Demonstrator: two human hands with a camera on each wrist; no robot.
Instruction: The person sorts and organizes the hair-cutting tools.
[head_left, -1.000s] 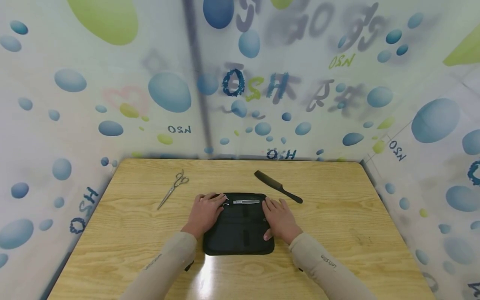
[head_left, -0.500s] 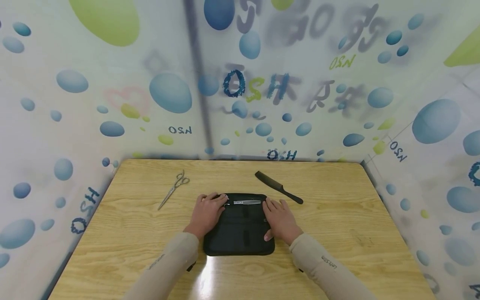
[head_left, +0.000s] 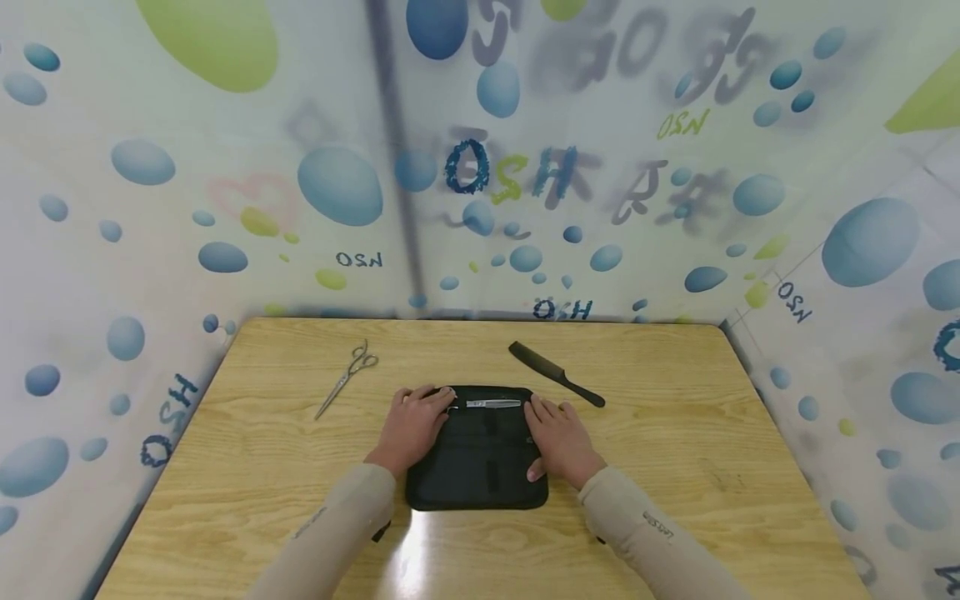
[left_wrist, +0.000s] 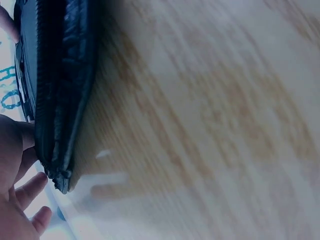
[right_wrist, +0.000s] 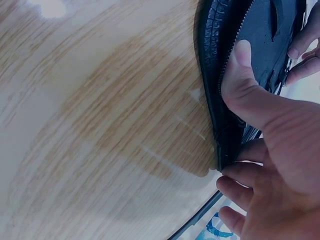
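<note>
A black zip case (head_left: 476, 483) lies on the table in front of the person, its ridged edge and zip showing in the left and right wrist views. My left hand (head_left: 408, 425) rests on the case's far left corner, fingers relaxed. Over the right edge lies my right hand (head_left: 562, 437), its thumb (right_wrist: 239, 75) along the zip and the fingers at the far corner. A pair of silver scissors (head_left: 492, 404) lies across the top of the case between the hands; the left fingers cover part of its handles.
Another pair of silver scissors (head_left: 347, 377) lies on the wooden table (head_left: 690, 400) to the left of the case. A black handled comb (head_left: 557, 372) lies beyond its right corner. A patterned wall (head_left: 480, 233) stands along the table's far edge.
</note>
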